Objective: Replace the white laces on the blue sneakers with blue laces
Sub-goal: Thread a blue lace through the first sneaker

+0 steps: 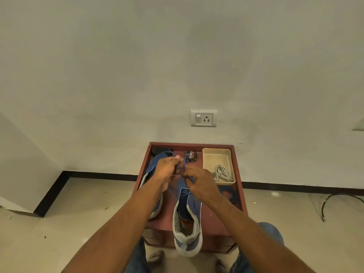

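Blue sneakers, count 2, both on the reddish-brown desk (237, 194). Near sneaker (188, 219) sits centre-front, long axis running away from the person, heel toward the camera and overhanging the front edge, toe toward the wall, opening facing up. Second sneaker (155, 168) lies left of it, roughly parallel, toe also pointing toward the wall, mostly hidden behind the left forearm. Both hands are raised over the near sneaker's lacing area, close together: left hand (167, 170) pinches a blue lace (182, 167) at its fingertips, right hand (199, 182) has fingers curled on the same lace just beside it. Exact eyelet not resolvable. Right of the near sneaker, a loose coil of blue lace (229, 191) lies on the desk, 1 bundle. Behind that, 1 beige tray (216, 154) at the back right holds a bundle of white laces (221, 173) in its near end; the rest of the tray shows bare bottom. Back centre: 1 round polish tin (190, 156), lid up, label reading "Cherry". Back left corner: 1 dark object (160, 150), can't tell what. Wall behind carries 1 switch-and-socket plate (204, 118).
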